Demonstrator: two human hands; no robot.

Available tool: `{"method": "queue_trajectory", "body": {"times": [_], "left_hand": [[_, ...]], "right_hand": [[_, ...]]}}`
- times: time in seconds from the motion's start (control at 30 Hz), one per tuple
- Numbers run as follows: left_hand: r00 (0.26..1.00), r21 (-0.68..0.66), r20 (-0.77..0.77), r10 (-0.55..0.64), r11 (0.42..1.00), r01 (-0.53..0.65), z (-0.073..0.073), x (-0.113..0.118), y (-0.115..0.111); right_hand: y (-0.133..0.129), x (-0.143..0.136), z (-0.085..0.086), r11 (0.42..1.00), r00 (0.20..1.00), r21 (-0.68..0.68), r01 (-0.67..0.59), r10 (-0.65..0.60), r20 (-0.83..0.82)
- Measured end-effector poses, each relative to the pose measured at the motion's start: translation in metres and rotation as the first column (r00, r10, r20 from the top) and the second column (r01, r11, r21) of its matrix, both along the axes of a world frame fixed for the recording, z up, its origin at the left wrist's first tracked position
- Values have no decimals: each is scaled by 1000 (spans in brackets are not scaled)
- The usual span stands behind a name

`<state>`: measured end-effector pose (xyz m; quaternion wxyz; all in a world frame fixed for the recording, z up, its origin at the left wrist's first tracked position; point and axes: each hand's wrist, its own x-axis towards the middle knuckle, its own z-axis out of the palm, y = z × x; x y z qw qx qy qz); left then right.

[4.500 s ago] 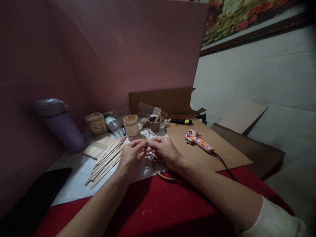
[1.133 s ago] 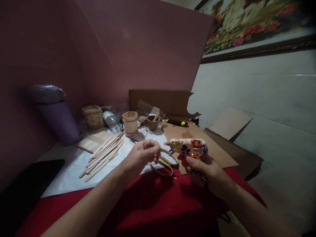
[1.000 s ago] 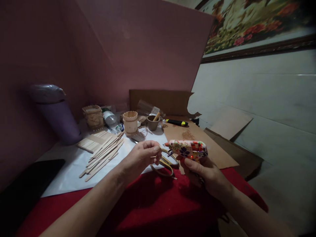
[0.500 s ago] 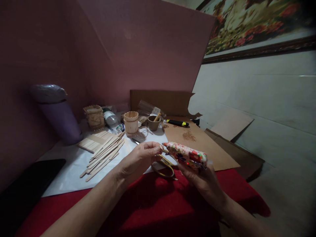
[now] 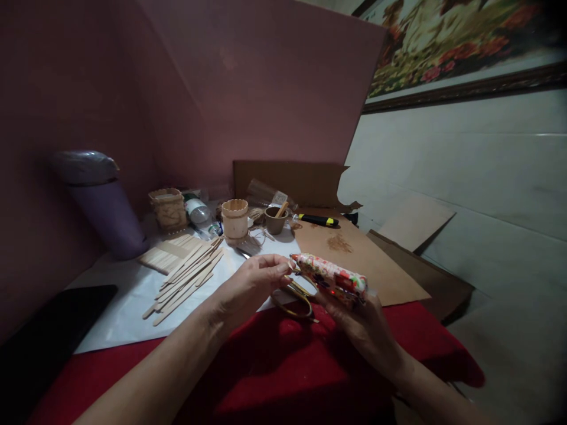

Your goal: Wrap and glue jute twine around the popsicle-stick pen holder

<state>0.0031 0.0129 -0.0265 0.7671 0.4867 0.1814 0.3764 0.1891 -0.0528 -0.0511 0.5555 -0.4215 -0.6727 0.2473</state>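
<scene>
My right hand (image 5: 361, 321) is wrapped round a floral-patterned hot glue gun (image 5: 332, 276), its nozzle pointing left and a small red light glowing on it. Just left of the nozzle, my left hand (image 5: 261, 276) pinches something small and pale between thumb and fingertips; most of it is hidden, so I cannot make out what it is. Scissors with gold handles (image 5: 301, 310) lie below and between the two hands. Loose wooden craft sticks (image 5: 190, 283) are fanned out to the left, beside a banded bundle of sticks (image 5: 162, 257).
Behind stand a scalloped wooden cup (image 5: 235, 219), a second wooden cup (image 5: 168, 209), a small pot (image 5: 275, 221) holding a stick, and plastic bottles (image 5: 199, 209). A yellow-black utility knife (image 5: 319, 220) lies on brown cardboard (image 5: 376, 265). A purple container (image 5: 106, 206) leans at left.
The glue gun in my right hand has shifted slightly left, its nozzle now closer to my left fingertips. My left hand stays almost still, its pinch unchanged.
</scene>
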Motion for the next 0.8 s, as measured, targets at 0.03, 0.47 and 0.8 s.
{"method": "queue_trajectory", "body": {"times": [0.03, 0.47, 0.8], "left_hand": [[1000, -6, 1, -2, 1000, 2, 0, 0, 0], [1000, -5, -15, 15, 1000, -15, 0, 0, 1], [1000, 13, -20, 7, 1000, -7, 1, -1, -1]], "right_hand": [[0, 0, -1, 1000, 1000, 2, 8, -8, 3], [-3, 1, 0, 998, 998, -39, 54, -52, 39], [-3, -2, 3, 999, 999, -18, 43, -43, 21]]}}
